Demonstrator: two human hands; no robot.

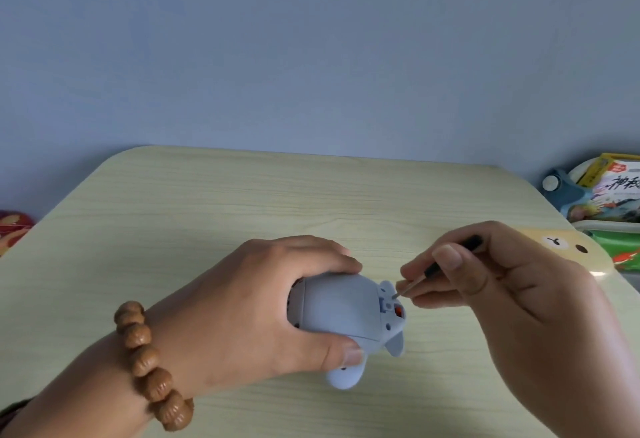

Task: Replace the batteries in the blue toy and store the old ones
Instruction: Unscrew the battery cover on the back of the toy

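Observation:
The blue toy (343,309) lies on its side at the middle of the table, its underside facing up. My left hand (263,306) wraps around its left half, thumb pressed on the near edge. My right hand (502,285) pinches a small black-handled screwdriver (429,271). Its metal tip rests on a screw spot at the toy's right end, beside a small red-orange part. No batteries are visible.
The pale wood-grain table (207,216) has rounded corners and a bear-face sticker (564,247) at its right edge. Colourful packages and boxes (609,195) are stacked beyond the right edge. A red patterned cloth (14,229) lies off the left edge. A blue wall stands behind.

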